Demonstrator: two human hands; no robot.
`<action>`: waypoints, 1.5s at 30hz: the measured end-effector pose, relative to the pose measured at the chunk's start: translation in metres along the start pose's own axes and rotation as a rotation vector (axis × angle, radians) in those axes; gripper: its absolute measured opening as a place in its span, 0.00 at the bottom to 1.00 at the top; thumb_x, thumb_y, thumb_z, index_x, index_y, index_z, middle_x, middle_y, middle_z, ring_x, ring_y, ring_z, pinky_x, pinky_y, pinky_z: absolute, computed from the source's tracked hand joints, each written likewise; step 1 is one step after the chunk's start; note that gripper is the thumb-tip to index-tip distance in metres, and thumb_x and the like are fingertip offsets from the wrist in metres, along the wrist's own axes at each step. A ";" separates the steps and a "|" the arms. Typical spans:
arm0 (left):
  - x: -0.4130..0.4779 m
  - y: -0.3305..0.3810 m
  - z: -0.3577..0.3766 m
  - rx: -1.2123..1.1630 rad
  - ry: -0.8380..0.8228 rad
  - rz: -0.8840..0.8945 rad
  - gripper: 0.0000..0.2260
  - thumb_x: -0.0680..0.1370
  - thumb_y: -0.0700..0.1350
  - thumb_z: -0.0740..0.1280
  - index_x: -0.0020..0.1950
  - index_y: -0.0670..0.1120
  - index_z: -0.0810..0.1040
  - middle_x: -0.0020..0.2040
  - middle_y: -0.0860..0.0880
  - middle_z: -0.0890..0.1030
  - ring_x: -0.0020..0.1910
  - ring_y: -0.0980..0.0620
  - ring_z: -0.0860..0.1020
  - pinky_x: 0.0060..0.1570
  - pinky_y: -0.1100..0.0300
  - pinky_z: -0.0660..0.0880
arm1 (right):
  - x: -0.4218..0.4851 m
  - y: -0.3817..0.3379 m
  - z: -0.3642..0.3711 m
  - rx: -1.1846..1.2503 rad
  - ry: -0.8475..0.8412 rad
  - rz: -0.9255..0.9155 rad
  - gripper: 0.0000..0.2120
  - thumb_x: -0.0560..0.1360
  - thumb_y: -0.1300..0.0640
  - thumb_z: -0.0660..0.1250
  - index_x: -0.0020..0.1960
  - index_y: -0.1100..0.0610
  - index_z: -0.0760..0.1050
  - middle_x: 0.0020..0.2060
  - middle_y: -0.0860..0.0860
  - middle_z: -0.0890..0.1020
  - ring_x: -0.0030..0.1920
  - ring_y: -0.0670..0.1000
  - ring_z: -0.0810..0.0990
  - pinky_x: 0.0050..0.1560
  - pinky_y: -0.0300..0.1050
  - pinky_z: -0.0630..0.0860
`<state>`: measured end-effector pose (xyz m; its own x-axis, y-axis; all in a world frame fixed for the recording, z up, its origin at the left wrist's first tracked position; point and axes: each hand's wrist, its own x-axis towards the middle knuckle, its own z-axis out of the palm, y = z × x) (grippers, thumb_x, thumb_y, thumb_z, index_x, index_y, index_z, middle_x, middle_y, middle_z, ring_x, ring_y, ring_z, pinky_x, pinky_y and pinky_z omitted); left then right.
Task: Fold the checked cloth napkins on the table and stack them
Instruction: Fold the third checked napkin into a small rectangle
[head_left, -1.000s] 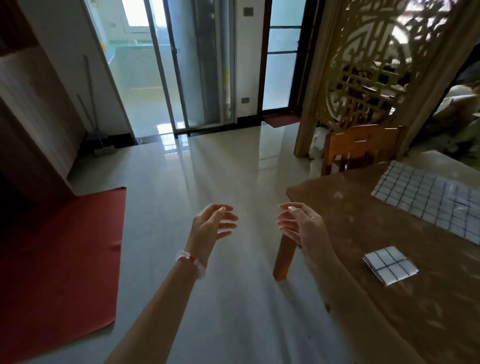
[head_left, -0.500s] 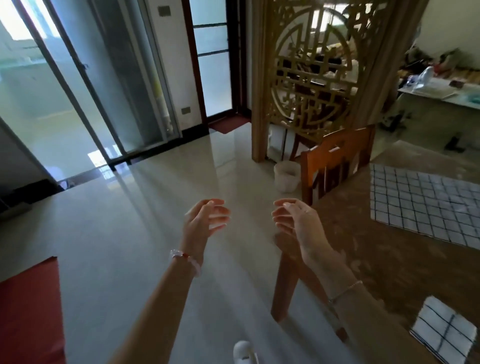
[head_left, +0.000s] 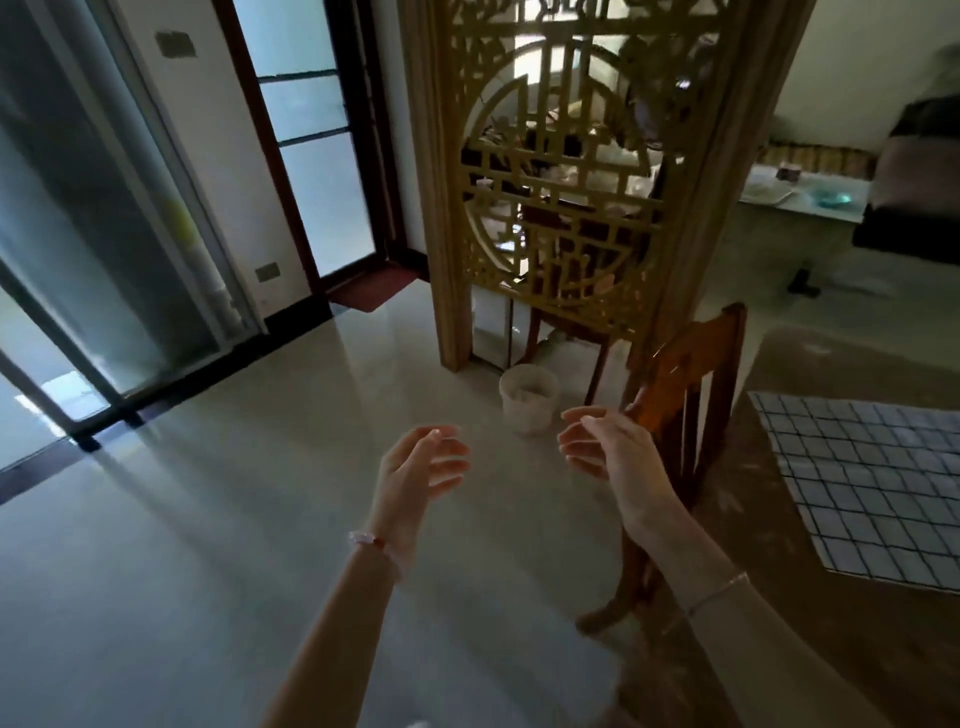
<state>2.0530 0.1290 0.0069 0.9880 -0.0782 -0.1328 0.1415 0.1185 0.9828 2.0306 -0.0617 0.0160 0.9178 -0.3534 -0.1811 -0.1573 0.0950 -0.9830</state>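
A checked cloth napkin (head_left: 862, 483) lies spread flat on the brown wooden table (head_left: 769, 639) at the right edge of the view. My left hand (head_left: 415, 478) and my right hand (head_left: 613, 457) hover palms facing each other over the floor, left of the table, fingers relaxed and holding nothing. Neither hand touches the napkin. The small folded napkin is out of view.
A wooden chair (head_left: 685, 415) stands at the table's near-left side, just behind my right hand. A white bin (head_left: 527, 397) sits on the glossy floor by a carved wooden screen (head_left: 561, 171). Glass sliding doors (head_left: 104, 260) are at the left.
The view has swung right and up: the red mat and the folded napkin have left the frame. Both hands keep the same open, facing pose.
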 end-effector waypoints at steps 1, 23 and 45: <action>0.021 0.000 0.000 0.018 -0.045 -0.010 0.11 0.80 0.42 0.57 0.48 0.43 0.79 0.40 0.47 0.81 0.39 0.52 0.79 0.48 0.55 0.74 | 0.014 0.000 0.005 -0.005 0.019 -0.011 0.11 0.80 0.60 0.56 0.46 0.57 0.77 0.39 0.52 0.82 0.44 0.50 0.80 0.48 0.43 0.75; 0.307 0.012 0.180 0.145 -0.937 -0.155 0.12 0.80 0.44 0.56 0.53 0.40 0.77 0.46 0.42 0.81 0.44 0.49 0.81 0.46 0.59 0.77 | 0.160 -0.005 -0.049 0.279 0.950 -0.024 0.12 0.79 0.61 0.57 0.48 0.59 0.79 0.39 0.53 0.83 0.44 0.52 0.81 0.50 0.45 0.76; 0.331 -0.055 0.523 0.419 -1.647 -0.247 0.11 0.81 0.39 0.56 0.47 0.42 0.77 0.40 0.44 0.80 0.39 0.50 0.79 0.40 0.59 0.76 | 0.218 0.015 -0.219 0.497 1.595 -0.039 0.10 0.78 0.65 0.57 0.47 0.62 0.77 0.37 0.55 0.81 0.39 0.52 0.79 0.43 0.42 0.74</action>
<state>2.3405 -0.4207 -0.0241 -0.1902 -0.9419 -0.2769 -0.0205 -0.2782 0.9603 2.1486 -0.3406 -0.0449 -0.3971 -0.8625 -0.3138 0.2649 0.2196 -0.9389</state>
